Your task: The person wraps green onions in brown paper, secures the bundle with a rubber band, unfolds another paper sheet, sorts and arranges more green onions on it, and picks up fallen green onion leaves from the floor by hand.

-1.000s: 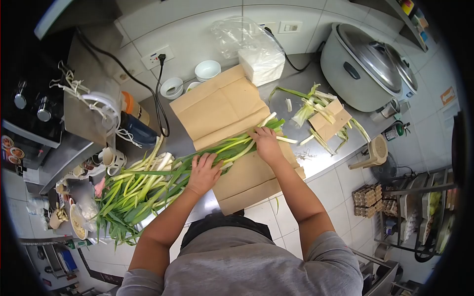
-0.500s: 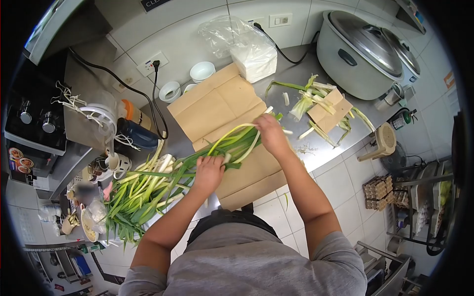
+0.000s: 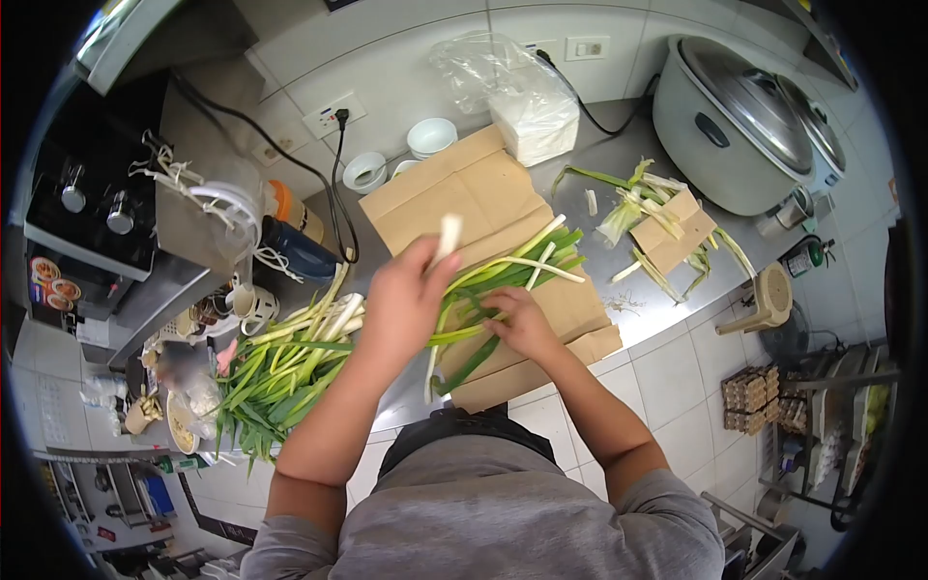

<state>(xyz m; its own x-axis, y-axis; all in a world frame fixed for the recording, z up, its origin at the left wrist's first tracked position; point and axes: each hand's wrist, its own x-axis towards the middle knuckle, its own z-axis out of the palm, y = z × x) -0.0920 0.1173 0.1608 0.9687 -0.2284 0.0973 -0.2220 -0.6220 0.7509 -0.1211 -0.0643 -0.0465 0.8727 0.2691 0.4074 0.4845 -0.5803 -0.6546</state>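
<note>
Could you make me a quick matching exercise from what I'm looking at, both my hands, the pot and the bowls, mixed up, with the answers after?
Column one
1. Left hand
2. Right hand
3. Big pot
4. White bowls

Column two
A. Grey, with a metal lid on
B. Near the tiled wall, behind the cardboard sheet
C. Down at the green leaves
D. Raised, with a white stalk end sticking up from its grip

Right pairs: 1-D, 2-C, 3-A, 4-B
</note>
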